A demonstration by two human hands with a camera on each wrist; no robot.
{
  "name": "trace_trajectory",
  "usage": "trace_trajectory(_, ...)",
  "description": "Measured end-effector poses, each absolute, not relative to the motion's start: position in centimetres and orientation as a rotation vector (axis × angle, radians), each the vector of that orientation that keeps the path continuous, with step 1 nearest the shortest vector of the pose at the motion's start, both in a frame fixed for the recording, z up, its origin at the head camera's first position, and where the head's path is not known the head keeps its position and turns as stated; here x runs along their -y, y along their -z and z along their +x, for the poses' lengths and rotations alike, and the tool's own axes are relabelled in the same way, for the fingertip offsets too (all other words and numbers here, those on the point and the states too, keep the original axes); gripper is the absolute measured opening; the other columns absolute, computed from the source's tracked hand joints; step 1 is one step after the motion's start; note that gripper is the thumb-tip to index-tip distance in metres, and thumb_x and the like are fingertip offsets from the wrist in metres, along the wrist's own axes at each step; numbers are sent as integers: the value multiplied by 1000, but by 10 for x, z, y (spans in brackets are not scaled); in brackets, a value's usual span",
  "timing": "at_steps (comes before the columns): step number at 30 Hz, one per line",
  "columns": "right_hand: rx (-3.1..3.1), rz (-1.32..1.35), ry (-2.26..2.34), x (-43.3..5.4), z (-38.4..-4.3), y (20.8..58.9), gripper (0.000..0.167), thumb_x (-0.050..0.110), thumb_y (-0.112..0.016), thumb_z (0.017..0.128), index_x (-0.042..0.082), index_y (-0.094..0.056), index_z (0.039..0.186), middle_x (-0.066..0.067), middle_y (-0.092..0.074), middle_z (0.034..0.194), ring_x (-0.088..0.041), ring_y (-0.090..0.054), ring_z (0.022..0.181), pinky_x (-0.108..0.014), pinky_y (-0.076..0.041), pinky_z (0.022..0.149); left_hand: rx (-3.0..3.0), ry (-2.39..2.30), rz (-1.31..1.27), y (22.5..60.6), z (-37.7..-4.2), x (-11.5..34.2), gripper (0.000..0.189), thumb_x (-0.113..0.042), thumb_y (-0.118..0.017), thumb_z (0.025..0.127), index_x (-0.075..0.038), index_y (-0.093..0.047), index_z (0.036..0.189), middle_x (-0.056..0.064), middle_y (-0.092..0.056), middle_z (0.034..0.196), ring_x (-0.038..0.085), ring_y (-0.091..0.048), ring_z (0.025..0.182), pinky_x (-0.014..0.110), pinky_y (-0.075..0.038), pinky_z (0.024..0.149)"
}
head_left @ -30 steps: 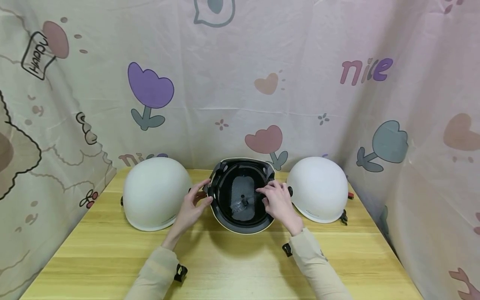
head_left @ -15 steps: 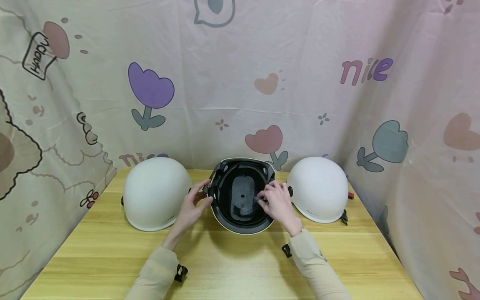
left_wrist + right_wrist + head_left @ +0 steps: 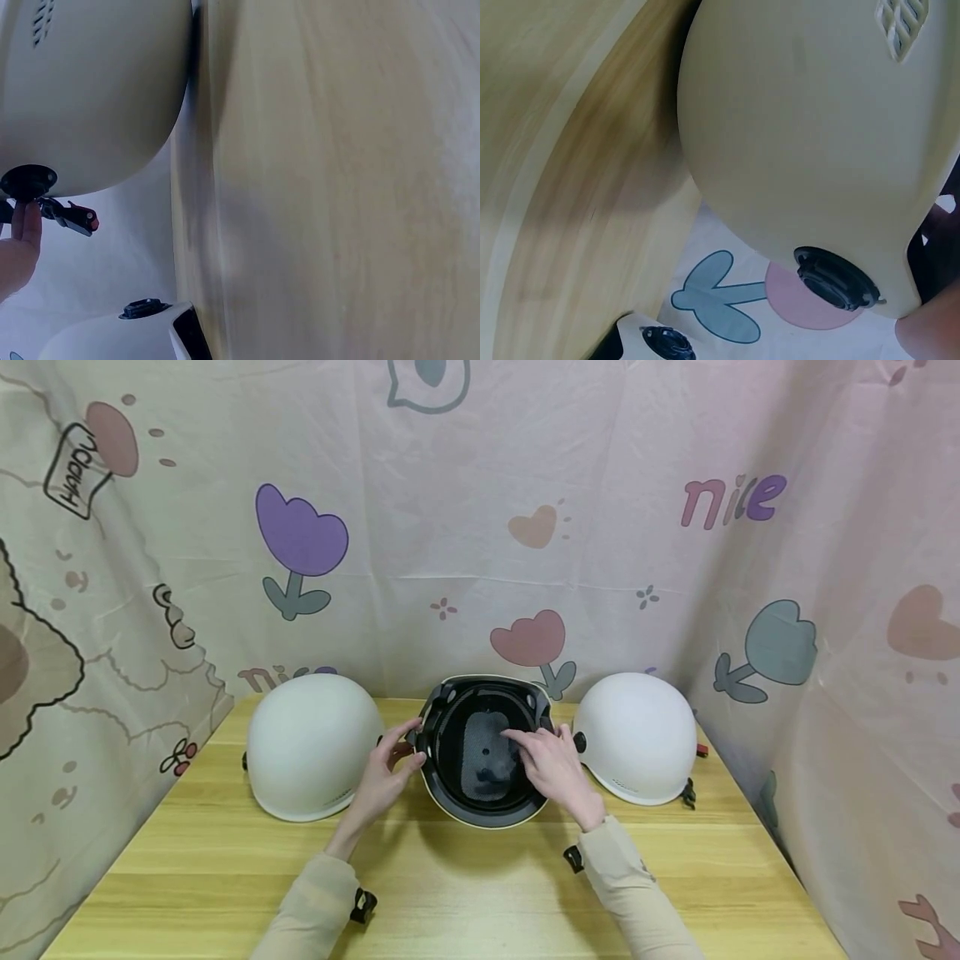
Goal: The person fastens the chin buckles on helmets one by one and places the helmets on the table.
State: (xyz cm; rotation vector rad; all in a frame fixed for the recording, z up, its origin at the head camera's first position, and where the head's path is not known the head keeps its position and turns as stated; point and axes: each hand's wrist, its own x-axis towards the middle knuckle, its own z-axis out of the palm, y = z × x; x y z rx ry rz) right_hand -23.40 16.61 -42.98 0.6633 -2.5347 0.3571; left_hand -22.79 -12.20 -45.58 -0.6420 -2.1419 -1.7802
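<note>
An upturned helmet (image 3: pixel 487 817) stands in the middle of the table, its black inside facing up and a grey pad (image 3: pixel 480 777) at the bottom. My left hand (image 3: pixel 381 777) grips its left side between thumb and fingers. In the left wrist view those fingers (image 3: pixel 26 225) touch the shell beside a round black knob (image 3: pixel 28 182), with a buckle (image 3: pixel 75 217) hanging close by. Over the right rim reaches my right hand (image 3: pixel 557 768), its index finger straight above the pad. Whether that fingertip touches the pad cannot be told. The right wrist view shows mostly the white shell (image 3: pixel 802 135).
One white helmet (image 3: pixel 311 752) sits dome-up on the left, and another (image 3: pixel 636 739) on the right, close to my right hand. Bare wooden table (image 3: pixel 465 893) lies in front. A printed curtain (image 3: pixel 442 527) hangs behind.
My right index finger has straightened and reaches further over the pad. The small dark piece at its fingertips half a second ago no longer shows. My left hand stays put.
</note>
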Motion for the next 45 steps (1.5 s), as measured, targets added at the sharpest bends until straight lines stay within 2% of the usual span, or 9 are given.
trace_trajectory(3,2524,697,-337,-168,-234,430,36,1,-56,93,21,-73,118,-1,-78,102,-21,-67,85,-44,-32,79,2142,1775,-647,456,-228,122,53,5,-66,93,6,-49,143,29,-51,137,19,-62,101,11,-47,97)
trace_trajectory(11,2490,764,-409,-169,-232,427,32,-5,-55,89,20,-73,94,2,-76,91,-20,-65,78,-43,-31,78,2144,1759,-653,455,-227,122,52,3,-65,93,6,-49,143,29,-52,137,17,-61,100,16,-50,98)
trace_trajectory(20,2525,742,-443,-172,-234,427,31,-7,-68,77,19,-77,92,2,-77,95,-19,-68,86,-40,-31,78,2160,1744,-642,455,-227,122,52,3,-66,93,6,-49,143,28,-53,136,20,-61,100,26,-53,100)
trace_trajectory(26,2509,688,-609,-174,-234,426,30,-13,-72,73,12,-73,89,-3,-77,92,-20,-71,84,-40,-40,81,2152,1767,-638,455,-228,122,52,3,-66,93,6,-49,143,28,-52,138,22,-61,101,15,-48,98)
trace_trajectory(29,2484,682,-654,-174,-235,426,26,-11,-75,76,12,-72,89,-4,-77,90,-21,-71,83,-40,-43,81,2146,1773,-642,456,-229,122,52,3,-66,93,6,-49,143,28,-52,138,20,-61,101,10,-46,97)
trace_trajectory(35,2406,720,-646,-174,-236,428,14,7,-81,82,13,-69,87,-1,-73,88,-20,-70,85,-41,-44,82,2148,1756,-642,456,-229,122,53,4,-66,93,6,-50,142,28,-52,138,22,-62,102,17,-50,98)
trace_trajectory(40,2381,721,-664,-174,-237,430,16,6,-79,85,12,-64,85,-3,-74,81,-20,-70,76,-43,-45,85,2143,1766,-631,454,-228,122,53,5,-67,92,7,-50,142,29,-52,137,21,-62,101,14,-49,97)
trace_trajectory(43,2384,707,-692,-173,-238,431,14,5,-76,87,10,-64,90,-5,-76,80,-20,-70,74,-42,-46,86,2140,1778,-627,454,-227,122,53,6,-66,92,7,-50,142,29,-52,137,19,-61,101,11,-47,97)
trace_trajectory(45,2384,702,-707,-173,-238,431,13,4,-74,88,9,-68,99,-6,-76,82,-20,-70,75,-42,-46,86,2140,1779,-627,454,-227,122,53,5,-66,92,7,-50,142,29,-52,137,19,-61,101,11,-47,97)
